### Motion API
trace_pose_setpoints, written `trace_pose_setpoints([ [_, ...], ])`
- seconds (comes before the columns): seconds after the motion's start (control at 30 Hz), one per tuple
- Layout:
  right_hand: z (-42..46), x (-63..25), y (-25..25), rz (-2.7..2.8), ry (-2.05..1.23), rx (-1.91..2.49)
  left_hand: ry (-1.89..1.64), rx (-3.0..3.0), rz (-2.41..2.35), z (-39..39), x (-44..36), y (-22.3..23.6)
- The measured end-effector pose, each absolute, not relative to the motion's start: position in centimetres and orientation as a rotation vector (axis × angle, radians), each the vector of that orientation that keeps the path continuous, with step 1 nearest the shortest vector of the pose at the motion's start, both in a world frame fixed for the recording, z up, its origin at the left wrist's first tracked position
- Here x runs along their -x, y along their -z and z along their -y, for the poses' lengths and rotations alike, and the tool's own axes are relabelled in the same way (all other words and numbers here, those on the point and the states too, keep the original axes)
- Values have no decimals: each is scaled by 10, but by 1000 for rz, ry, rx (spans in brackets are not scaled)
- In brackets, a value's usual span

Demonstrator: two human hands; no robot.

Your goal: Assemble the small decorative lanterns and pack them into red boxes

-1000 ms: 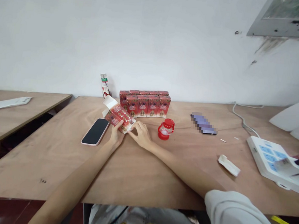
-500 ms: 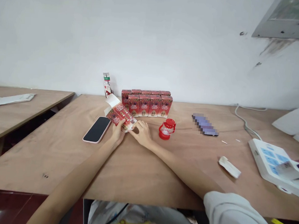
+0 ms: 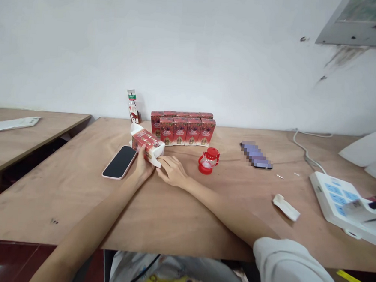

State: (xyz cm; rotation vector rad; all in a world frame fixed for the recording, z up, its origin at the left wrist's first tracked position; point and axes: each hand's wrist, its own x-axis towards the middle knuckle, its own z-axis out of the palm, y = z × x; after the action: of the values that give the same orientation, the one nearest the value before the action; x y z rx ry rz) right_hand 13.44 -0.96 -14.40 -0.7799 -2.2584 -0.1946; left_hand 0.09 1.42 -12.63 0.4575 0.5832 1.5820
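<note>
A red printed carton [image 3: 146,141] lies on its side above the table, its white end turned toward me. My left hand [image 3: 143,166] is closed around its near left part, the thumb on the printed face. At the near end, the fingers of my right hand [image 3: 172,171] pinch a white flap [image 3: 154,159] of the carton. White flaps also stick out at its far end. A small red toy lantern [image 3: 209,160] with a clear middle stands upright to the right of my right hand. Behind the carton, several matching red boxes [image 3: 179,130] stand upright in two rows.
A dark-screened phone [image 3: 120,163] lies left of my left hand. A small bottle [image 3: 133,107] stands against the wall. To the right are a blurred phone [image 3: 256,155], a white scrap [image 3: 286,207] and a power strip [image 3: 338,199] with a cable [image 3: 306,154].
The carton has gone from flattened to opened out into a box shape and has turned its near end toward me. My right hand has shifted slightly left and down.
</note>
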Motion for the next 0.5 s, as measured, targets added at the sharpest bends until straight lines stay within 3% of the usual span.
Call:
trace_pose_setpoints([
  [0.27, 20, -128, 138, 2378, 249, 1118, -1698, -484, -669, -16, -5, 129],
  [0.5, 22, -130, 131, 2212, 18, 1466, -1916, -481, -911, -43, 33, 136],
])
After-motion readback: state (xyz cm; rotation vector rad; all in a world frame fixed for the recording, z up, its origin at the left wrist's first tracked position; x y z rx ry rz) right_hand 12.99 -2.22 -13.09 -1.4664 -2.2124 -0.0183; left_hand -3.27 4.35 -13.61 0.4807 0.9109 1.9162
